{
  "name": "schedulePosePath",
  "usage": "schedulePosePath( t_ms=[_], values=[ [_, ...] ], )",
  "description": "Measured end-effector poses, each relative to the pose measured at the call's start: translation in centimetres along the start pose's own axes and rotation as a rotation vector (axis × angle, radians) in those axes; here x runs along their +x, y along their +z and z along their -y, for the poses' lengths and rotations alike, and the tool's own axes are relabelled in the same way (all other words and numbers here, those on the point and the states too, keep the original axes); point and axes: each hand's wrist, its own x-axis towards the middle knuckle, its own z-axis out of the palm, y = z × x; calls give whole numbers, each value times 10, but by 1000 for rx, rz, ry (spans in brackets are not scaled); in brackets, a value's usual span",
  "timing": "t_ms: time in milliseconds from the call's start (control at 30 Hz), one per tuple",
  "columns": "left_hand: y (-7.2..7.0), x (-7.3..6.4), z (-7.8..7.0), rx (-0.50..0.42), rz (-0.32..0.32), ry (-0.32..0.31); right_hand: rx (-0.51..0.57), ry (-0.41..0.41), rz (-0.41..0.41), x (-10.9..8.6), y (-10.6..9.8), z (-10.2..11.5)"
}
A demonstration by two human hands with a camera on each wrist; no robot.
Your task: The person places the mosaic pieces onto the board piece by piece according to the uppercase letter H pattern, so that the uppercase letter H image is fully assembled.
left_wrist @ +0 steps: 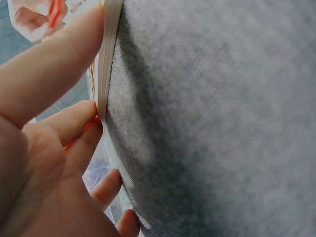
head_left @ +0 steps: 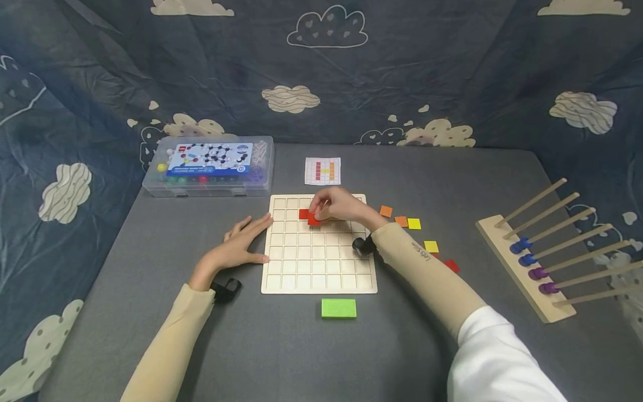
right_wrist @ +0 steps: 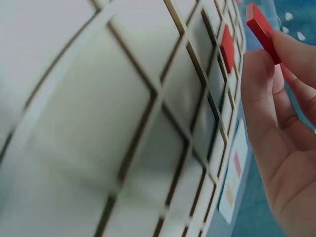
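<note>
The right hand (head_left: 337, 204) pinches a thin, square red tile (right_wrist: 261, 32) between thumb and fingers, holding it tilted above the pale wooden gridded board (head_left: 318, 254), near a second square red tile (head_left: 303, 214) lying in a cell of the upper rows. The left hand (head_left: 236, 248) has its fingers spread, thumb and fingertips touching the board's left edge. Beyond the board lies a white paper pattern card (head_left: 323, 171); to its right, 2 square orange tiles (head_left: 385, 211) and 2 square yellow tiles (head_left: 414, 224) lie on the grey desk (head_left: 281, 352). A green rectangular block (head_left: 339, 308) sits just below the board.
</note>
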Motion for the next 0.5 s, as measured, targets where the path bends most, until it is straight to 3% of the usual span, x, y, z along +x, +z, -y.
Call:
schedulePosePath(
  t_ms=[233,500],
  values=[
    [0,0,0,-4,5,-2,-136,-10,-21,15,20,3],
    [1,1,2,0,9,-5,-310,-24,-42,17,29,7]
  ],
)
